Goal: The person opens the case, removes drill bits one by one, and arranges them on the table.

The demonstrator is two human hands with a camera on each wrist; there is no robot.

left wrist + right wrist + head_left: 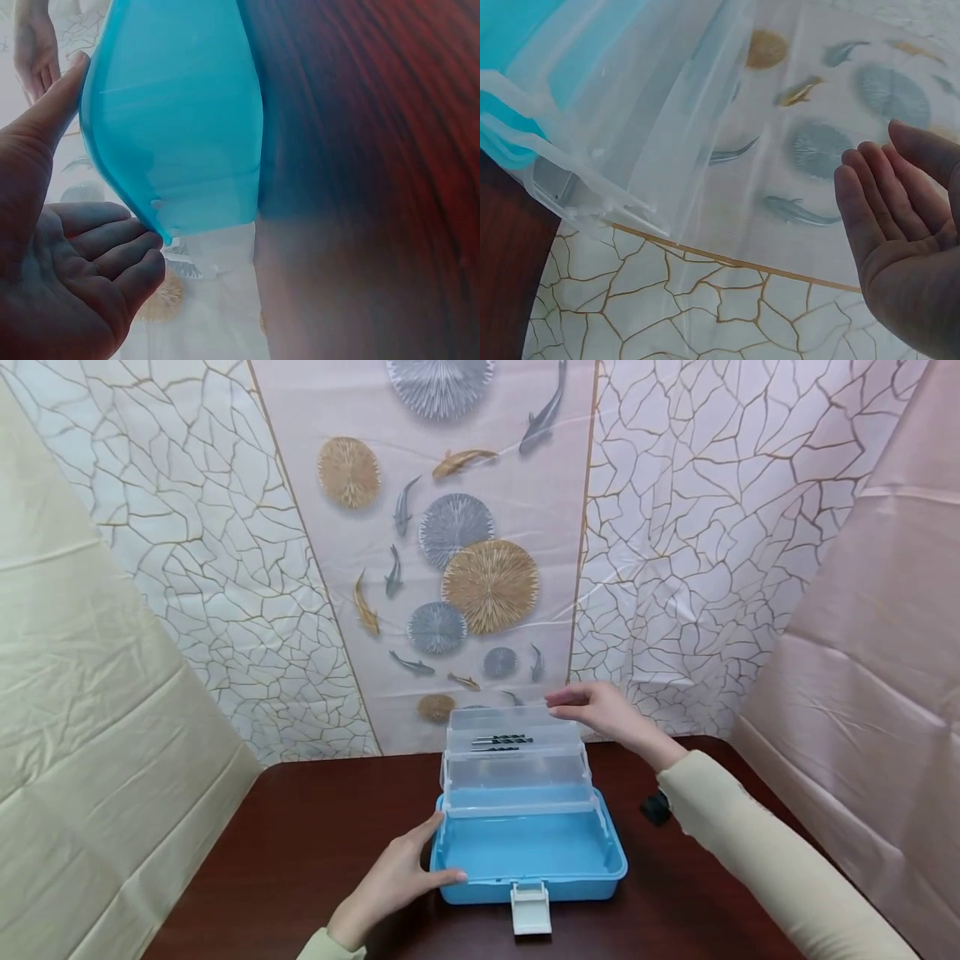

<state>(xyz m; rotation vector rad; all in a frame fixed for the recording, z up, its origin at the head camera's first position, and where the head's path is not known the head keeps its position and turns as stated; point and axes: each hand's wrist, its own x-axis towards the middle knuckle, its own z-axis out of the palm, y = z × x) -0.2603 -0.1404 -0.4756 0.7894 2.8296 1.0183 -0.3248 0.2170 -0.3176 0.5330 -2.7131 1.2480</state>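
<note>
A toolbox with a light blue base (pixel 525 847) stands with its white front latch (pixel 531 908) hanging down. Clear trays (pixel 517 770) fold up and back behind the base. Several dark twist drill bits (pixel 502 742) lie in the upper tray. My left hand (pixel 397 877) spans the front left corner, thumb on the front rim and fingers at the left side; in the left wrist view the fingertips (pixel 154 244) touch the rim. Level with the upper edge of the raised clear lid (pixel 498 717) is my right hand (pixel 596 706), lightly bent, holding nothing and apart from the lid in the right wrist view.
The toolbox stands on a dark reddish-brown table (pixel 300 827). Patterned cloth (pixel 465 660) hangs behind the table, with plain cloth on both sides. A small black object (pixel 656 808) shows beside the right sleeve.
</note>
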